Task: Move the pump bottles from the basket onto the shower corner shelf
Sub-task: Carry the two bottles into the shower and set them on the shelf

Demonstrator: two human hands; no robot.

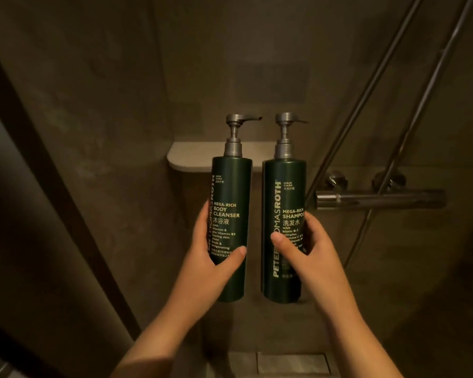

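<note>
- The left hand grips a tall dark green body cleanser pump bottle, held upright.
- The right hand grips a matching dark green shampoo pump bottle, upright just beside the first.
- Both are held in the air before the pale rounded corner shelf.
- A chrome shower mixer bar is mounted to the right.

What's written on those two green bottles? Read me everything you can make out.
Body cleanser bottle: "SKIN CARE"
Same: "MEGA-RICH BODY CLEANSER"
Same: "沐浴液"
Same: "with vitamin E pro vitamin B5 leaving skin clean fresh & invigorating"
Same, side, partly hidden: "ROTH"
Shampoo bottle: "PETER", "OMASROTH", middle covered
Same: "HAIR CARE"
Same: "MEGA-RICH SHAMPOO"
Same: "洗发水"
Remaining small print on both: unreadable.
</note>
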